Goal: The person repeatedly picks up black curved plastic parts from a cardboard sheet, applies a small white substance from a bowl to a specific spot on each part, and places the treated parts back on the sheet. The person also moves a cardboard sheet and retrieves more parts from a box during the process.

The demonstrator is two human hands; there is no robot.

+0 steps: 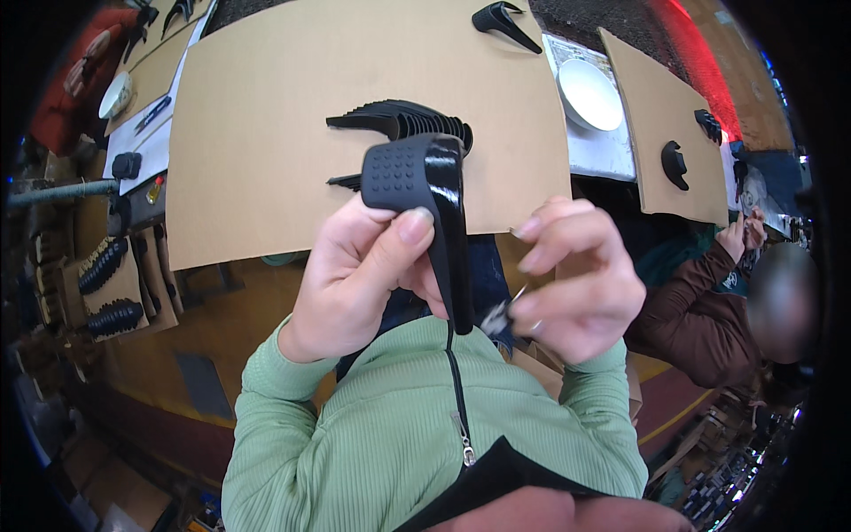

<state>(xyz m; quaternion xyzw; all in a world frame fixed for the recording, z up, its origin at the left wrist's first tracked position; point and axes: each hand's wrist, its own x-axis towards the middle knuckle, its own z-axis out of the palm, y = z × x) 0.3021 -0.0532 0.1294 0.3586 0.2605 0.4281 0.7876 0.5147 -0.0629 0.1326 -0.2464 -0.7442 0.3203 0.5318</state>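
Observation:
My left hand grips a black curved plastic part, a handle-like piece with a dotted pad at its broad top and a glossy strip down one side. The thumb presses on its face below the pad, and the narrow end points down toward my body. Close to that lower end, my right hand has its fingers curled. Something small and greyish shows at its fingertips, too blurred to name. Behind the held part, a row of nested black curved parts lies on a cardboard sheet.
A single black part lies at the sheet's far right. Beyond its right edge stand a white bowl and another cardboard board with black pieces. A co-worker in a brown sleeve sits at right; a red sleeve shows far left.

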